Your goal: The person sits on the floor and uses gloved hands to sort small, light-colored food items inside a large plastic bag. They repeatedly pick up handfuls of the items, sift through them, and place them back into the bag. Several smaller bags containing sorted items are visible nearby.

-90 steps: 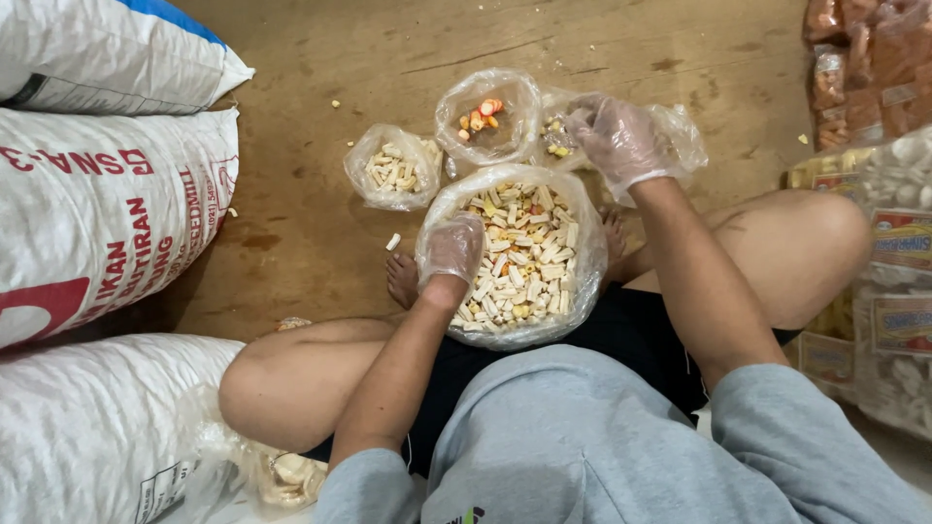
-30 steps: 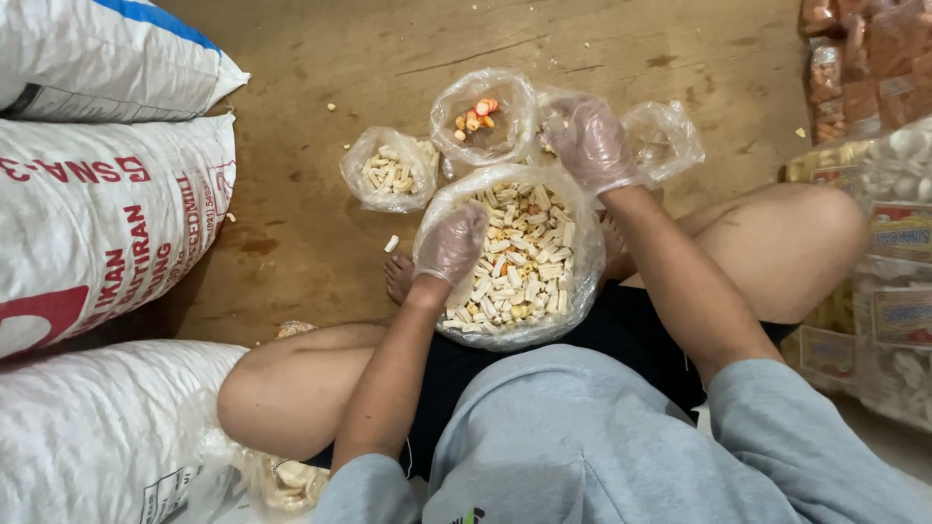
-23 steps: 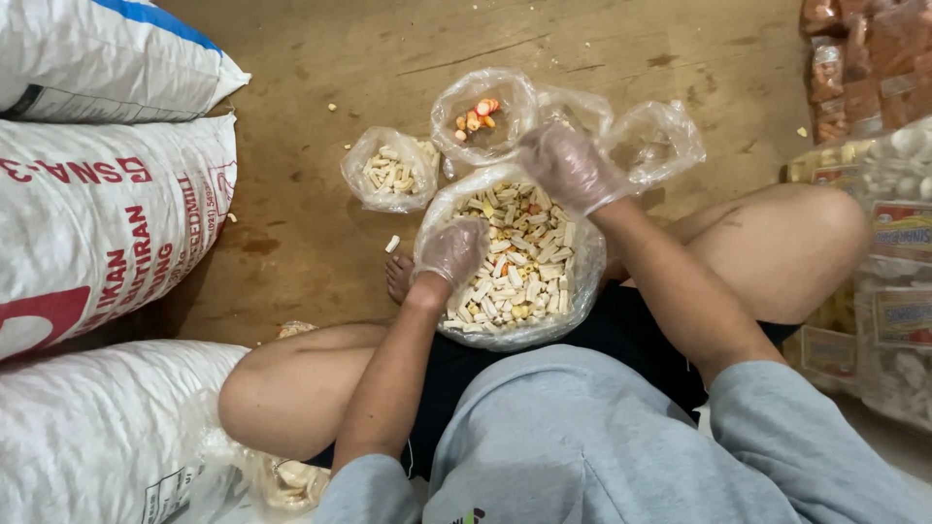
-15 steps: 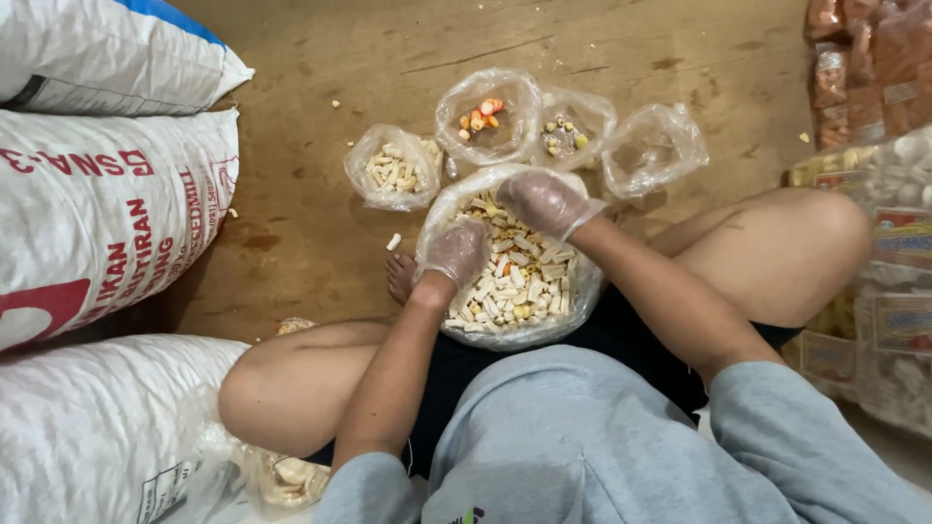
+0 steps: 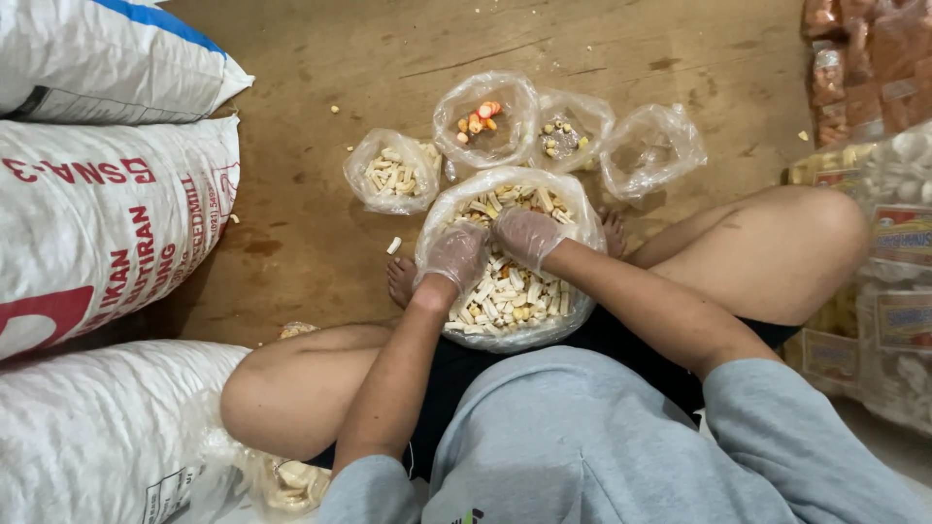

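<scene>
I sit cross-legged on a brown floor with a large clear plastic bag [image 5: 573, 315] of pale stick-shaped snack pieces between my legs. Both hands wear thin clear plastic gloves and rest in that bag on the pieces. My left hand [image 5: 454, 254] is at the left side, fingers curled into the pile. My right hand [image 5: 526, 235] lies beside it, nearly touching. Whether either hand holds pieces is hidden by the fingers.
Beyond the big bag stand smaller clear bags: one with pale sticks [image 5: 391, 173], one with orange pieces [image 5: 482, 118], one with small round bits [image 5: 571, 133], one almost empty [image 5: 652, 150]. White woven sacks [image 5: 107, 223] line the left. Packaged snacks [image 5: 888, 243] crowd the right.
My right hand came back from the small bags at the far right and dropped into the large bag beside my left hand. The left hand stayed in the pile.
</scene>
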